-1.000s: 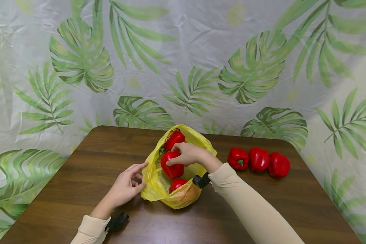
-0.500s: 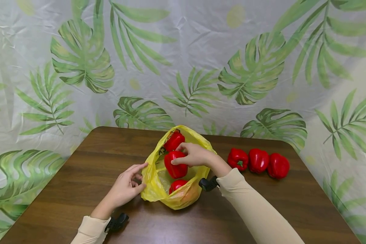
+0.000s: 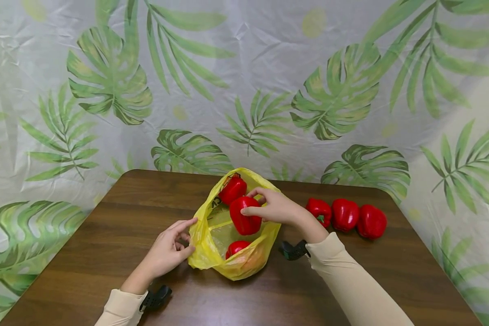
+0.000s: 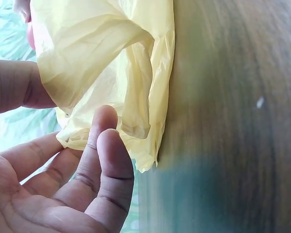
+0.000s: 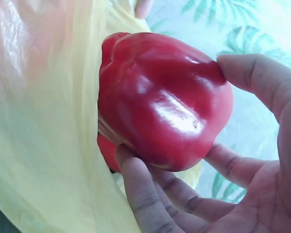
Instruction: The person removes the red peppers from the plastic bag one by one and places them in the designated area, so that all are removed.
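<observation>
My right hand (image 3: pixel 275 206) grips a shiny red bell pepper (image 3: pixel 243 215) between thumb and fingers, up in the mouth of a yellow plastic bag (image 3: pixel 203 242). In the right wrist view the same bell pepper (image 5: pixel 165 102) overlaps the bag's edge (image 5: pixel 53 121). My left hand (image 3: pixel 167 249) holds the bag's left rim, thumb and index finger at it; in the left wrist view other fingers (image 4: pixel 115 170) curl beside the thin plastic (image 4: pixel 87 63). Inside the bag, one red bell pepper (image 3: pixel 233 189) lies at the back and another (image 3: pixel 237 248) at the front, partly hidden by the rim.
Three red bell peppers (image 3: pixel 345 214) stand in a row on the wooden table (image 3: pixel 146 199), right of the bag. Behind the table's back edge hangs a leaf-patterned cloth (image 3: pixel 261 54). A black wrist camera (image 3: pixel 293 250) sits under each wrist.
My right hand has moved right and slightly up, carrying the bell pepper from the bag's left-middle toward its right side. The left hand and the row of bell peppers have stayed put.
</observation>
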The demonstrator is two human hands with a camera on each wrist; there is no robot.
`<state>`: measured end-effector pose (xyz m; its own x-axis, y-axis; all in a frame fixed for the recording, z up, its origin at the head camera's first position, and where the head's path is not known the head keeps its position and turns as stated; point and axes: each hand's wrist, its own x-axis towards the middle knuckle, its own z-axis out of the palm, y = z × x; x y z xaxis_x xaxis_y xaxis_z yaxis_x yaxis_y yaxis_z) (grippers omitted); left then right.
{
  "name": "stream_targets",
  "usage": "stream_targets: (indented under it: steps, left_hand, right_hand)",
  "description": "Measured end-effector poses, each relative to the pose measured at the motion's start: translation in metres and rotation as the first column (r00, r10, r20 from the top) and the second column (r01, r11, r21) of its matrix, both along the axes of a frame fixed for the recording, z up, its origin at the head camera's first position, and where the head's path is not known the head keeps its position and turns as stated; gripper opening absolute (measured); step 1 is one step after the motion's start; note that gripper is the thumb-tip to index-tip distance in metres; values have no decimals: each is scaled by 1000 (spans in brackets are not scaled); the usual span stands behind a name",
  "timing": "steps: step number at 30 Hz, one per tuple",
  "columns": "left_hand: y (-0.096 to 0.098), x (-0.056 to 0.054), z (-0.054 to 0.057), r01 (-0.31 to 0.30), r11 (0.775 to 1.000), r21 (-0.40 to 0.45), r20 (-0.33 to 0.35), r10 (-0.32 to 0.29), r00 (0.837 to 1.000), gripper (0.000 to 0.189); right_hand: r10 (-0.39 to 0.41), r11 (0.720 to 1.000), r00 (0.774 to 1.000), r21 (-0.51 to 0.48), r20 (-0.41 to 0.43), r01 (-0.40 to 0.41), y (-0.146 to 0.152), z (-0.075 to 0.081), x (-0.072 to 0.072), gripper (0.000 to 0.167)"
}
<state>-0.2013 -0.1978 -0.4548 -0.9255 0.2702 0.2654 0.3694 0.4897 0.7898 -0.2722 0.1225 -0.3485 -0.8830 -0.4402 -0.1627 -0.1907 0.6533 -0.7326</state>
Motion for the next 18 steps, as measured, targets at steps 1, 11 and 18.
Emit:
stream_targets:
  steps: [1,11,18]
  left_hand:
    - [0,0,0,2,1000,0,-2,-2,1000,66]
    - [0,0,2,12,1000,7,22,-12,1000,67]
    - [0,0,2,9,1000,5,12,-9,1000,67]
  right_hand:
    - [-13,1000,1000,-3,-6,13,2,1,1,53]
    - [-81,995,997,-51,-13,80,22,7,8,58]
    - [-92,993,996,-81,-19,90,39,12,18,57]
